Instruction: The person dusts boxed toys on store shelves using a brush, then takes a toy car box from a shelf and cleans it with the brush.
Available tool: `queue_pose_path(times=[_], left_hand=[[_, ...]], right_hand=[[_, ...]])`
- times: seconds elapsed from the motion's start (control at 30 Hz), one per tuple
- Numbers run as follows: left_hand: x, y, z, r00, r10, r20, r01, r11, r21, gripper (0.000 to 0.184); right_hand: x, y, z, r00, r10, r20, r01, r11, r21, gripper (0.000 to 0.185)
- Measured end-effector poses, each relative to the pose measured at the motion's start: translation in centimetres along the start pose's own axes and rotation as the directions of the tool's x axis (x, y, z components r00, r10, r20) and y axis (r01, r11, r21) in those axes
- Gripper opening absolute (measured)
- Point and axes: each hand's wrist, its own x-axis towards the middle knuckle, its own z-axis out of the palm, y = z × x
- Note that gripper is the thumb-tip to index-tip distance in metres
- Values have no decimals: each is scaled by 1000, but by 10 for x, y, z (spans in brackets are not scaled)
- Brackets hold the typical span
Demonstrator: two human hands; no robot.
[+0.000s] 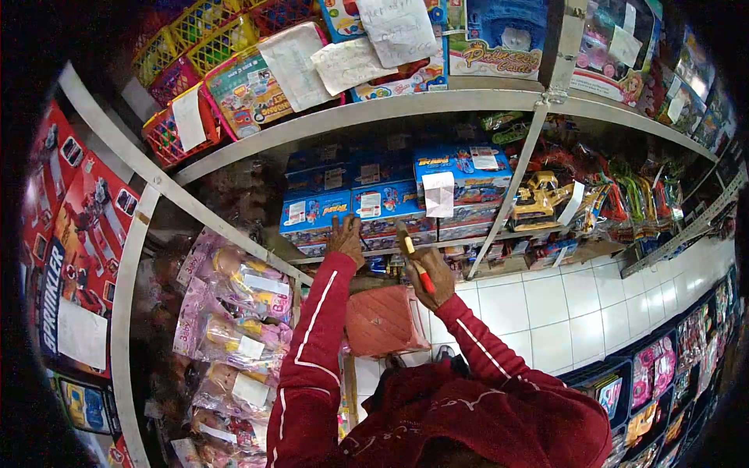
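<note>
My left hand (346,242) rests against the front of a blue toy train box (316,212) on the middle shelf, with its fingers stretched out on the box. In my right hand (431,278) is a small paintbrush (409,245) with a yellow and red handle. Its dark tip points up toward the neighbouring blue train box (384,201). Farther right, another blue train box (462,168) stands higher on the stack and has a white paper label (438,195) on its front. I cannot tell whether the brush tip touches a box.
A red plastic stool (382,320) stands below my hands on the white tiled floor (538,300). A metal shelf post (511,187) rises right of the train boxes, beside a yellow toy digger (538,200). Bagged dolls (242,312) line the left shelf.
</note>
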Motion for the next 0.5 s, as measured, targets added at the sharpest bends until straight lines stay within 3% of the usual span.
queue_pose_path(times=[0.03,0.2,0.27,0.33,0.43,0.5], left_hand=[[-11,16,-29,995,-50,86,52,999,-16,91],[-16,19,-23,994,-81,76,80,997,18,88],[-11,11,-8,998,-59,28,58,998,39,86],[-13,9,-7,999,-37,14,37,999,7,84],[-21,6,-21,1000,-5,13,7,992,-126,88],[-15,-5,6,986,-14,-165,-28,967,-252,91]], right_hand=[[19,-9,0,1000,2,14,-2,998,-57,25],[117,-34,14,995,30,90,6,930,-368,35],[145,-2,50,989,86,122,-7,845,-535,43],[170,-9,53,904,327,274,-75,754,-653,38],[182,34,97,937,223,270,-18,801,-599,33],[187,23,115,955,171,243,-8,833,-553,32]])
